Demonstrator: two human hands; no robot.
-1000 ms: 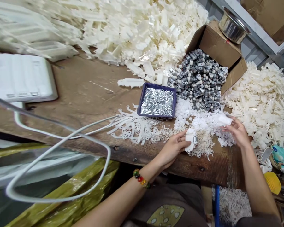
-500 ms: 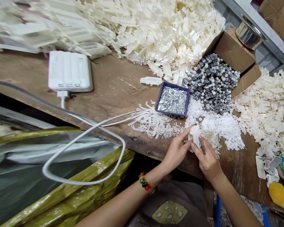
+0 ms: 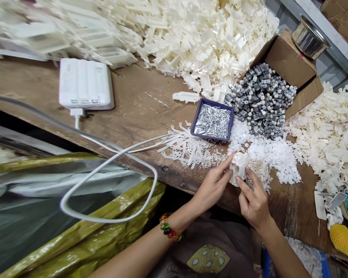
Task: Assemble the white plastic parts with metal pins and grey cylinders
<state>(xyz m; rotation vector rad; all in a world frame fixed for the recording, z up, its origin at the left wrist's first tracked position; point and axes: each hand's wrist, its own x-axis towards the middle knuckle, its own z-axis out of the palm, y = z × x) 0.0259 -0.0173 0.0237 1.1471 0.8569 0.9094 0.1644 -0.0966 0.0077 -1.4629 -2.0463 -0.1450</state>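
Observation:
Between both hands, over the front edge of the bench, is a white plastic housing [image 3: 238, 168] with an open hollow side. My left hand [image 3: 216, 183] grips its left side, fingers and thumb closed on it. From the right, my right hand [image 3: 253, 193] presses its fingertips on the same housing. Just beyond lie small white plastic discs [image 3: 275, 156] and thin white plastic arms [image 3: 184, 146] with ringed ends. A purple tray [image 3: 193, 131] of shiny metal pins stands behind them. Grey-and-white small parts [image 3: 263, 100] spill from a cardboard box [image 3: 295, 63].
Heaps of cream plastic parts [image 3: 197, 34] cover the bench's back, with another heap [image 3: 333, 127] at right. A white power bank [image 3: 85, 85] sits at left, its white cable [image 3: 110, 220] looping over the front edge. A metal bowl [image 3: 309, 38] and yellow foam net [image 3: 341, 239] are at right.
The white housing has turned in my hands, so its hollow side now shows more. My right fingers have shifted lower on it. The view has moved slightly.

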